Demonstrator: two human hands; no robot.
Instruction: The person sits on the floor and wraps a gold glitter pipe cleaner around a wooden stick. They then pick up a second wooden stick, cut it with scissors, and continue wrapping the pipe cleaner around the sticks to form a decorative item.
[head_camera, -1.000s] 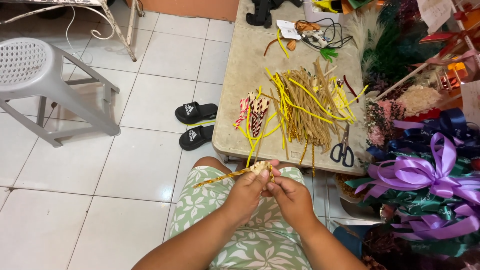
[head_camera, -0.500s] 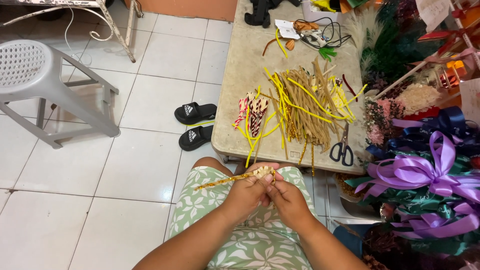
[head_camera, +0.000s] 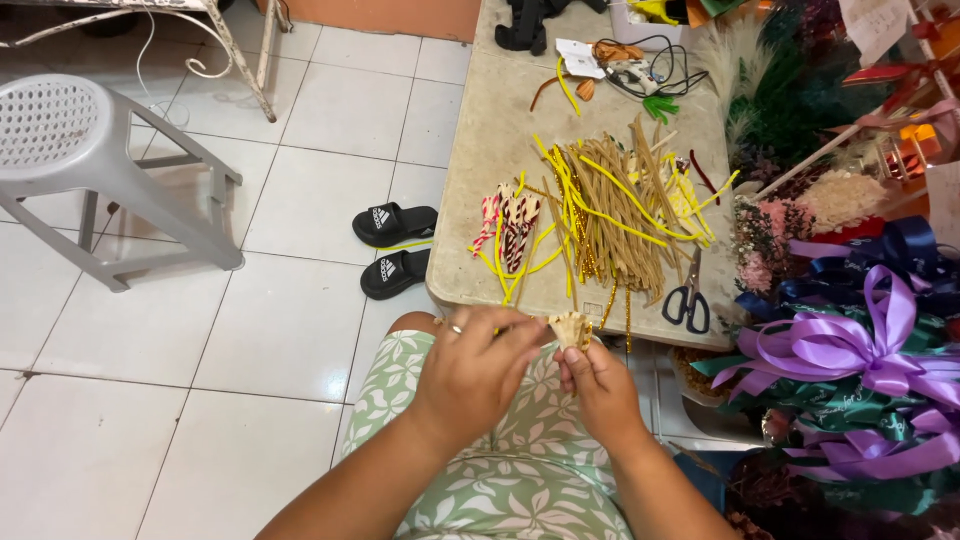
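Fingers (head_camera: 562, 357) of both hands pinch tan coil (head_camera: 571, 327).

A home craft or florist's corner: tiled floor (head_camera: 300, 190), plastic stool (head_camera: 80, 150), table (head_camera: 490, 170) strewn with pipe cleaners (head_camera: 610, 210), scissors (head_camera: 688, 300), ribboned bouquets (head_camera: 860, 350) beside it.

Head cam, steep down, close.
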